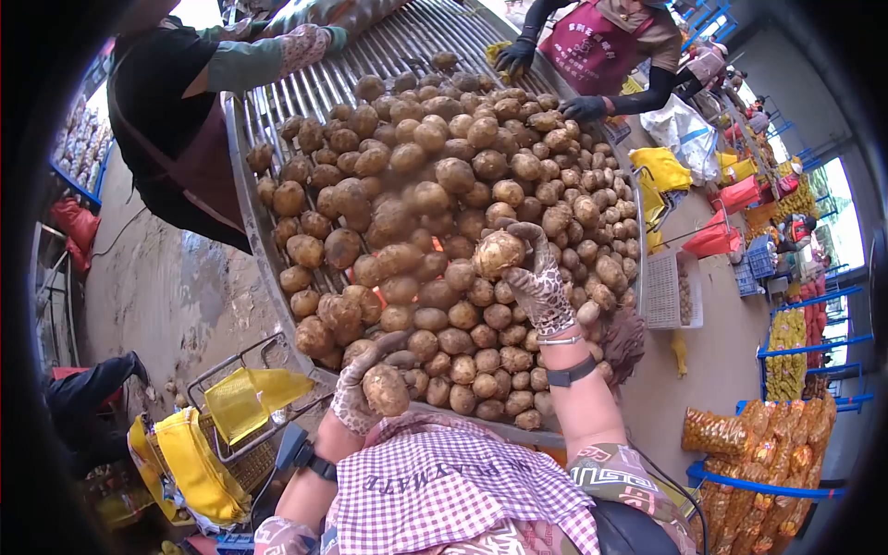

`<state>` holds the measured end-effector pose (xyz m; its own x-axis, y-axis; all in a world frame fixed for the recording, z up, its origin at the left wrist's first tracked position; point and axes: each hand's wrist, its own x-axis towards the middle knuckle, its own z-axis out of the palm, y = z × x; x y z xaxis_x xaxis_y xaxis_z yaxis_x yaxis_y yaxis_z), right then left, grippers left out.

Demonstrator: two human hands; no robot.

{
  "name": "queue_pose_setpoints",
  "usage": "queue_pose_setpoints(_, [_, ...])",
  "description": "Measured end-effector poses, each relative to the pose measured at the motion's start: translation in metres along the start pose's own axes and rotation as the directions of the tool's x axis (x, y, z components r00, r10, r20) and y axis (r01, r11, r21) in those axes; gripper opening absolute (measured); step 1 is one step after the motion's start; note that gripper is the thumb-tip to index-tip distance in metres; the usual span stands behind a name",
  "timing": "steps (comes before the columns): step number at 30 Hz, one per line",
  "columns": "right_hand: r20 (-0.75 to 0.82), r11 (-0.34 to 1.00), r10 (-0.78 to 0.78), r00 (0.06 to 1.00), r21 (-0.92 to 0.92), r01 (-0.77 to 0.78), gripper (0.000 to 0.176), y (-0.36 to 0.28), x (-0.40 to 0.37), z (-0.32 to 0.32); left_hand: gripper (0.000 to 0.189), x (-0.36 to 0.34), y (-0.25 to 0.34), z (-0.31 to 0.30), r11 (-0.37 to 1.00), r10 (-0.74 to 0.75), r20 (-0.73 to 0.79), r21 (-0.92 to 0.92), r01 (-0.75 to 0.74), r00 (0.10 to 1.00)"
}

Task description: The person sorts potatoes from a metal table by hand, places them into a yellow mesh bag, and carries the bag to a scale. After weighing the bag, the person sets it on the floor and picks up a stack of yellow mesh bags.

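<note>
My right hand (538,289), in a dirty patterned glove, grips a large brown potato (498,253) above the middle of the pile. Nearer my body, at the sorting table's front left edge, my gloved left hand (351,396) is closed around another potato (386,389). Many muddy potatoes (455,175) cover the table beneath and beyond both hands, larger ones to the left and smaller ones to the right. Some reddish-orange patches show through a gap between them.
Metal rollers (421,37) form the table's far part. One co-worker (171,120) stands at the left, and another (601,46) at the far right touches the table. A white crate (668,289) stands to the right. Yellow sacks (199,462) hang on a cart at lower left; filled net bags (768,462) lie at lower right.
</note>
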<state>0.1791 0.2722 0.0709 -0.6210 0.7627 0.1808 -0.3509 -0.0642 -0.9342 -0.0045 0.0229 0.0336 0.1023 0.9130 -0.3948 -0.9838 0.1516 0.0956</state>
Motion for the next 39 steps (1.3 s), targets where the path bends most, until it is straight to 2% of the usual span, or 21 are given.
queue_pose_setpoints(1, [0.082, 0.98, -0.011, 0.997, 0.2, -0.006, 0.062, -0.006, -0.004, 0.03, 0.064, -0.001, 0.001, 0.005, 0.999, -0.002, 0.035, 0.048, 0.0, 0.999])
queue_pose_setpoints(5, [0.362, 0.983, -0.055, 0.931, 0.182, -0.013, 0.058, 0.018, -0.02, 0.097, 0.072, -0.007, 0.002, 0.01, 0.999, 0.041, 0.254, -0.025, -0.036, 0.966])
queue_pose_setpoints(7, [0.446, 0.986, 0.104, 0.889, 0.068, -0.15, 0.055, 0.021, -0.035, 0.13, 0.074, -0.021, 0.007, 0.024, 0.985, 0.163, 0.136, 0.039, -0.169, 0.977])
queue_pose_setpoints(8, [0.487, 0.996, 0.069, 0.871, -0.082, -0.033, 0.053, 0.039, -0.04, 0.133, 0.074, -0.032, 0.01, 0.036, 0.934, 0.285, 0.125, 0.185, -0.305, 0.95])
queue_pose_setpoints(9, [0.511, 0.995, 0.095, 0.854, -0.039, -0.087, 0.054, 0.037, -0.041, 0.14, 0.074, -0.041, 0.012, 0.039, 0.847, 0.398, 0.133, 0.326, -0.42, 0.907])
queue_pose_setpoints(11, [0.565, 0.987, 0.119, 0.816, -0.153, -0.039, 0.062, 0.027, -0.042, 0.153, 0.076, -0.056, 0.018, 0.025, 0.812, 0.441, 0.128, 0.365, -0.456, 0.888])
queue_pose_setpoints(13, [0.517, 0.969, 0.243, 0.821, -0.167, -0.182, 0.07, 0.025, -0.049, 0.17, 0.082, -0.068, 0.024, 0.018, 0.586, 0.538, 0.166, 0.631, -0.508, 0.826])
queue_pose_setpoints(15, [0.464, 0.931, 0.364, 0.808, -0.177, -0.318, 0.08, 0.03, -0.052, 0.182, 0.087, -0.069, 0.026, -0.002, 0.586, 0.571, 0.181, 0.593, -0.551, 0.801])
queue_pose_setpoints(17, [0.469, 0.899, 0.437, 0.767, -0.245, -0.362, 0.089, 0.039, -0.048, 0.188, 0.089, -0.077, 0.028, -0.014, 0.387, 0.634, 0.277, 0.694, -0.606, 0.722])
queue_pose_setpoints(18, [0.446, 0.871, 0.488, 0.75, -0.205, -0.446, 0.091, 0.043, -0.049, 0.191, 0.086, -0.083, 0.027, -0.014, 0.501, 0.623, 0.26, 0.592, -0.632, 0.738])
queue_pose_setpoints(19, [0.457, 0.868, 0.495, 0.739, -0.209, -0.451, 0.091, 0.049, -0.051, 0.194, 0.086, -0.089, 0.03, -0.019, 0.499, 0.635, 0.251, 0.589, -0.636, 0.731])
queue_pose_setpoints(21, [0.531, 0.762, 0.542, 0.651, 0.017, -0.648, 0.092, 0.061, -0.052, 0.201, 0.083, -0.1, 0.04, -0.024, 0.426, 0.613, 0.234, 0.707, -0.565, 0.755])
queue_pose_setpoints(23, [0.535, 0.731, 0.559, 0.633, 0.043, -0.681, 0.092, 0.068, -0.057, 0.21, 0.081, -0.109, 0.041, -0.022, 0.447, 0.643, 0.185, 0.697, -0.561, 0.743])
queue_pose_setpoints(26, [0.548, 0.83, 0.484, 0.682, -0.041, -0.556, 0.089, 0.075, -0.058, 0.222, 0.08, -0.117, 0.043, -0.027, 0.429, 0.679, 0.133, 0.727, -0.537, 0.722])
queue_pose_setpoints(28, [0.562, 0.85, 0.465, 0.685, -0.068, -0.522, 0.087, 0.079, -0.057, 0.229, 0.083, -0.118, 0.042, -0.033, 0.229, 0.749, 0.211, 0.808, -0.543, 0.629])
queue_pose_setpoints(29, [0.569, 0.873, 0.441, 0.694, -0.092, -0.479, 0.084, 0.081, -0.056, 0.233, 0.083, -0.119, 0.042, -0.031, 0.227, 0.752, 0.206, 0.811, -0.54, 0.626])
queue_pose_setpoints(31, [0.616, 0.912, 0.376, 0.692, -0.115, -0.393, 0.078, 0.084, -0.053, 0.239, 0.085, -0.126, 0.04, -0.025, 0.46, 0.769, 0.075, 0.625, -0.63, 0.635])
queue_pose_setpoints(33, [0.641, 0.913, 0.406, 0.651, -0.311, -0.264, 0.075, 0.073, -0.05, 0.257, 0.084, -0.135, 0.046, -0.036, 0.518, 0.76, 0.018, 0.588, -0.621, 0.65])
queue_pose_setpoints(35, [0.616, 0.87, 0.488, 0.619, -0.404, -0.284, 0.075, 0.075, -0.055, 0.26, 0.084, -0.147, 0.047, -0.055, 0.566, 0.752, -0.041, 0.552, -0.612, 0.658])
queue_pose_setpoints(37, [0.603, 0.829, 0.531, 0.596, -0.515, -0.218, 0.075, 0.081, -0.06, 0.244, 0.077, -0.157, 0.045, -0.082, 0.635, 0.77, -0.208, 0.333, -0.697, 0.603])
queue_pose_setpoints(39, [0.571, 0.823, 0.55, 0.609, -0.494, -0.28, 0.074, 0.083, -0.065, 0.224, 0.068, -0.172, 0.056, -0.116, 0.681, 0.72, -0.424, 0.281, -0.676, 0.549])
